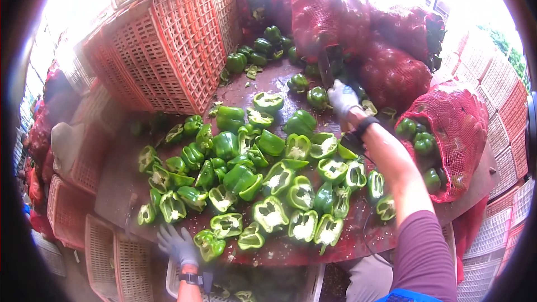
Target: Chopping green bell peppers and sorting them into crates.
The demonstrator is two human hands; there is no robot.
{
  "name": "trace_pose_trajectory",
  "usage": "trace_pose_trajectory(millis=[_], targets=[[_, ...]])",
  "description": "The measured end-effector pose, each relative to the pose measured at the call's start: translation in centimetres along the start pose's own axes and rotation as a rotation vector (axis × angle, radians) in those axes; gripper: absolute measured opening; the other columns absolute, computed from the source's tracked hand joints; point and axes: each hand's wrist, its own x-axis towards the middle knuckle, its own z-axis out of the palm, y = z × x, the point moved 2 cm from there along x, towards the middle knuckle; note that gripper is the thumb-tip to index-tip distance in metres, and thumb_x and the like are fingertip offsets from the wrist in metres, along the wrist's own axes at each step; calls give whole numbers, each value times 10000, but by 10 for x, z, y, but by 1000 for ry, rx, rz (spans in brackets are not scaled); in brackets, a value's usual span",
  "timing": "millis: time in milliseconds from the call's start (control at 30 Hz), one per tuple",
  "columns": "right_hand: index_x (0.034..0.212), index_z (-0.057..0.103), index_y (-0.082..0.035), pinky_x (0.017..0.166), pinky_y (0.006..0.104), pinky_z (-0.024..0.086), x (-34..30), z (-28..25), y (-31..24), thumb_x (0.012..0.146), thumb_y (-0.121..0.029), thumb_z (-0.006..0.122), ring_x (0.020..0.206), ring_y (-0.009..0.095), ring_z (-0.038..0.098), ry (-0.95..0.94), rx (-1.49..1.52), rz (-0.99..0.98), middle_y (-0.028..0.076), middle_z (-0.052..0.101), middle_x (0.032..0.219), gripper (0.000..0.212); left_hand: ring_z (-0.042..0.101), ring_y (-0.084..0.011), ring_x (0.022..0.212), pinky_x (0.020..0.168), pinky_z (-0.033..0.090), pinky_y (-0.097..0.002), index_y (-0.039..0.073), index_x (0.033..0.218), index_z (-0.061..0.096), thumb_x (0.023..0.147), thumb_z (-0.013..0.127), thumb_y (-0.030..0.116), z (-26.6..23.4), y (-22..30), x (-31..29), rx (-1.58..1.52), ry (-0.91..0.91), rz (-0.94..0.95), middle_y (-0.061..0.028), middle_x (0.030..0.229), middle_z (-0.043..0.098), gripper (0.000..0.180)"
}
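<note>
Halved green bell peppers point(271, 213), many with pale seeds and cores showing, are spread over the middle of a dark red table point(268, 254). At the front edge, my left hand point(178, 245), in a light grey glove, has its fingers spread and holds nothing. A cut pepper half point(209, 244) lies just right of it. My right hand point(342, 98), also gloved, reaches to the far side and is closed on a knife point(324, 70), blade pointing away. Whole green peppers point(318, 97) lie beside that hand; its fingers partly hide the handle.
Red plastic crates point(184, 39) stand stacked at the back left. Red mesh sacks point(330, 14) fill the back, and one opened sack point(453, 140) spills whole peppers at the right. A white crate point(173, 279) with pepper pieces sits below the front edge. More crates point(100, 257) stand left.
</note>
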Motion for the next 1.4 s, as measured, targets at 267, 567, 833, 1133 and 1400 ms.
trace_pose_trajectory(millis=[267,567,833,1133,1400], targets=[[1173,755,-31,941,463,575,-67,13,-39,947,-208,563,1031,375,757,-338,-285,-296,223,779,1063,346,348,-363,1521,1200,297,-589,68,1496,560,1025,550,392,-6,-10,-1,8,-66,-62,-130,1626,447,572],[1227,598,-145,801,547,573,-30,-53,35,1034,-256,520,929,430,741,40,-306,-266,195,767,979,235,346,-372,1520,1200,287,-600,79,1506,533,1020,568,379,7,-12,2,12,-70,-75,-129,1644,420,573],[1280,727,-159,951,476,569,-33,19,116,970,-149,525,1116,318,736,-169,-570,-316,187,767,1111,369,350,-386,1513,1193,294,-606,80,1495,541,1018,568,392,6,-9,-1,-12,-78,-31,-148,1628,428,571],[1277,667,-137,894,549,545,-157,-76,129,981,-329,569,999,441,717,-253,-239,-78,242,751,1035,366,363,-375,1504,1187,314,-599,80,1475,567,1031,544,404,-3,0,4,-37,-23,-30,-144,1615,443,550],[1231,681,-64,938,521,535,-17,-46,-32,992,-324,544,1109,437,692,-12,147,-165,250,740,1121,379,374,-380,1503,1190,318,-601,77,1475,575,1022,543,419,-4,-1,1,0,-73,-41,-155,1606,463,569]])
